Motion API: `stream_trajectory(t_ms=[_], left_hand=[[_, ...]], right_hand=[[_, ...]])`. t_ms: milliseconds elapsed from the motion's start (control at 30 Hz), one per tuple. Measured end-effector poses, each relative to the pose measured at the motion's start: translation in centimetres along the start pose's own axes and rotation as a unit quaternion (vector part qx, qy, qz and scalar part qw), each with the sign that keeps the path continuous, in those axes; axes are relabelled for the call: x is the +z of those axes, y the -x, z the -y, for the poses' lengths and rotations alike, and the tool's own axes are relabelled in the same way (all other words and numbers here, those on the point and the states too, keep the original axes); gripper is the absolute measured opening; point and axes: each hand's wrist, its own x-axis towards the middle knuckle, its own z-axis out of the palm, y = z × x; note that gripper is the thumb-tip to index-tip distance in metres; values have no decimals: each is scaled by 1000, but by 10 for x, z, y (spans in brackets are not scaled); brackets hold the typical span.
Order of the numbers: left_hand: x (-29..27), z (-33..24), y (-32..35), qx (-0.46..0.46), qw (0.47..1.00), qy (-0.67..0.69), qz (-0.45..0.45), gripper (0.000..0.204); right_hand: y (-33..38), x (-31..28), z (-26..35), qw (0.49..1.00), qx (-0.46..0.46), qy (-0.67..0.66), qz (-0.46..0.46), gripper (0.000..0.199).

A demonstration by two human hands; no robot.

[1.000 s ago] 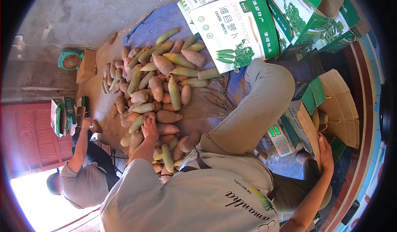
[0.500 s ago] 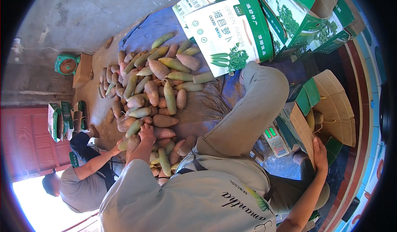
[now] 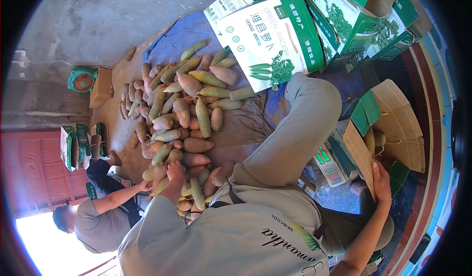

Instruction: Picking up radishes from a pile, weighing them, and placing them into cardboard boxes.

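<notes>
1. Radishes (image 3: 187, 113), long and green-brown, lie heaped on a blue tarp (image 3: 246, 123) spread over the concrete floor.
2. Left hand (image 3: 175, 170) rests on the near edge of the heap, its grip closed down over one radish (image 3: 192, 159); whether the fingers truly pinch it I cannot tell.
3. Right hand (image 3: 381, 181) lies with its grip spread flat against the flap of an open cardboard box (image 3: 388, 128), which holds a few radishes.
4. Small scale (image 3: 328, 165) sits just beside that box.
5. Printed green-and-white cartons (image 3: 275, 40) stand beyond the heap.
6. Another person's hand (image 3: 145, 185) reaches into the pile from the left.
</notes>
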Motion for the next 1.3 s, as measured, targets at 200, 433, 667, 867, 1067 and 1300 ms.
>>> stream_trajectory(t_ms=[200, 433, 667, 867, 1067, 1300], left_hand=[[-12, -7, -8, -17, 994, 28, 101, 36], [-76, -35, -32, 53, 986, 154, 41, 62], [-227, -92, -12, 203, 905, 293, -232, 64], [-382, -111, 57, 375, 612, 545, -434, 53], [-487, -151, 182, 535, 399, 654, -355, 48], [-498, -264, 268, 668, 340, 660, -59, 45]], right_hand=[[-3, 3, -3, 998, -51, 24, -36, 51], [4, 3, 8, 991, -82, 26, -102, 33], [22, 9, 12, 982, -127, 54, -128, 47], [31, 16, 8, 974, -132, 134, -126, 59], [42, 9, 26, 975, -120, 160, -92, 60], [45, 20, 13, 963, -157, 192, -107, 65]])
